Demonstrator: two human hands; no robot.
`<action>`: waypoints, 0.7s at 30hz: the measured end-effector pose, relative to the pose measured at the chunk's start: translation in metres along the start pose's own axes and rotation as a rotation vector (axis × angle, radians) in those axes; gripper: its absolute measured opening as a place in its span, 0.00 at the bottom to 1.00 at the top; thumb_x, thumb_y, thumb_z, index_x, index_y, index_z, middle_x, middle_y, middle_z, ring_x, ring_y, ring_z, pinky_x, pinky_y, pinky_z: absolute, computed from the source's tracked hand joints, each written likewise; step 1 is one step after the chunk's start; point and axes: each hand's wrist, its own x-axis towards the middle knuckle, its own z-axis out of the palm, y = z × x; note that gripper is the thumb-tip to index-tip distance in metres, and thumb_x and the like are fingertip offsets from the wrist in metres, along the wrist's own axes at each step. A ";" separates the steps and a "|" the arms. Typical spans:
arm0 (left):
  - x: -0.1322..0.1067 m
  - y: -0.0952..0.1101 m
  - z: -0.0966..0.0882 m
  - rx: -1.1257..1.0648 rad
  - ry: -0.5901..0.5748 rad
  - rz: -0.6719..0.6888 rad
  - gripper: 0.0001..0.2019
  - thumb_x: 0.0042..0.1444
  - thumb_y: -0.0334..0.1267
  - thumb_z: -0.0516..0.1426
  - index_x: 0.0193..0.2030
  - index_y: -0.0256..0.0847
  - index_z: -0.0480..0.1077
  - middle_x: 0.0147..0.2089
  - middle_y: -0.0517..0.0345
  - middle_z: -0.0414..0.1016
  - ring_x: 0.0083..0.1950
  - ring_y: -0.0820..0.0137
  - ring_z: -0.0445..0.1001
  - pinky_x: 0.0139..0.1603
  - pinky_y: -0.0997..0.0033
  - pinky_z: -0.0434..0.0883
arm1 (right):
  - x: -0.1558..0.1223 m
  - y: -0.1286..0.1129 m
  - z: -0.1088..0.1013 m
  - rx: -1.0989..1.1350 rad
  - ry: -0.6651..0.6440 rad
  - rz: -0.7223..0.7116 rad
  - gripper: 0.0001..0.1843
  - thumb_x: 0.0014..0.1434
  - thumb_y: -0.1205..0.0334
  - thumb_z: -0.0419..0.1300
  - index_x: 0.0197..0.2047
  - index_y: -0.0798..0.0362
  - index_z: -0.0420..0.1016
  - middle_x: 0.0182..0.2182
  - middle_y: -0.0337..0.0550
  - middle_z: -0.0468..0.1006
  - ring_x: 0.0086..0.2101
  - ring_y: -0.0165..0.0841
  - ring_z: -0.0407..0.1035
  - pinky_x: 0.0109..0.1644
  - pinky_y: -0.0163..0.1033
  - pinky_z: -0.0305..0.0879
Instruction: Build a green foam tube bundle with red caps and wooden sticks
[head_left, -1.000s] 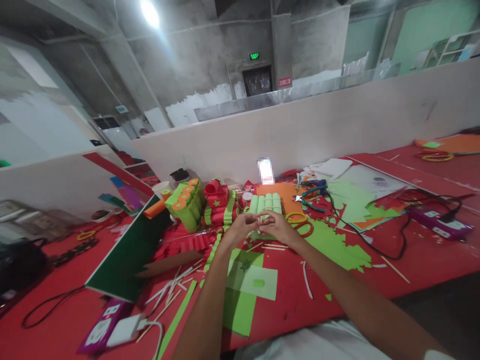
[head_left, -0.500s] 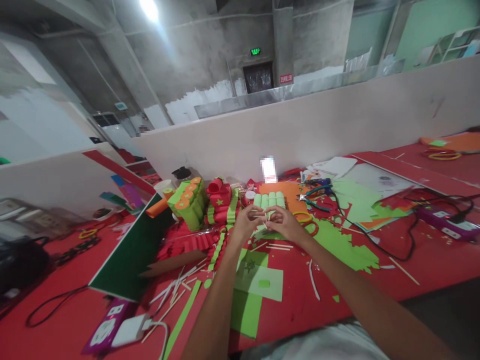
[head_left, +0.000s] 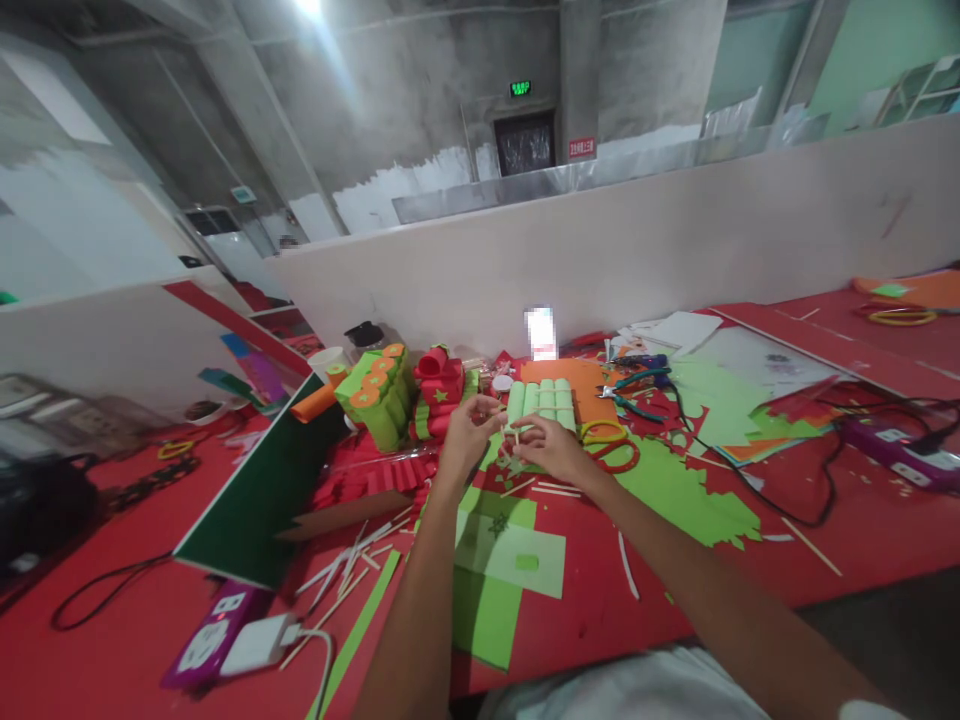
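My left hand (head_left: pixel 463 437) and my right hand (head_left: pixel 545 446) meet over the red table (head_left: pixel 840 520), fingers pinched together on a thin pale stick (head_left: pixel 516 436) that I can barely make out. Just behind the hands lies a row of light green paper rolls (head_left: pixel 541 400) on an orange sheet (head_left: pixel 577 382). Left of them stand red paper rolls (head_left: pixel 439 385) with green stars and a block of green rolls with orange caps (head_left: pixel 376 393). Light green paper squares (head_left: pixel 504 552) lie on the table below my wrists.
Pliers (head_left: pixel 628 392) and yellow-and-red scissors (head_left: pixel 609 444) lie right of the hands. A black cable (head_left: pixel 780 500) runs to a purple power strip (head_left: pixel 889 448); another strip (head_left: pixel 208 640) with a white plug sits front left. A dark green board (head_left: pixel 255 500), loose sticks (head_left: pixel 352 568) and paper scraps cover the table.
Both hands have shifted slightly left and away from me, and the left hand has lifted a little; the fingers stay pinched together. The camera has tilted slightly.
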 end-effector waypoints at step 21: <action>-0.005 -0.011 0.030 -0.193 -0.057 -0.062 0.14 0.45 0.42 0.63 0.35 0.37 0.68 0.29 0.62 0.70 0.26 0.77 0.69 0.28 0.77 0.68 | -0.001 -0.002 -0.016 0.083 0.067 0.067 0.12 0.49 0.58 0.65 0.34 0.55 0.72 0.25 0.39 0.77 0.27 0.31 0.73 0.32 0.35 0.71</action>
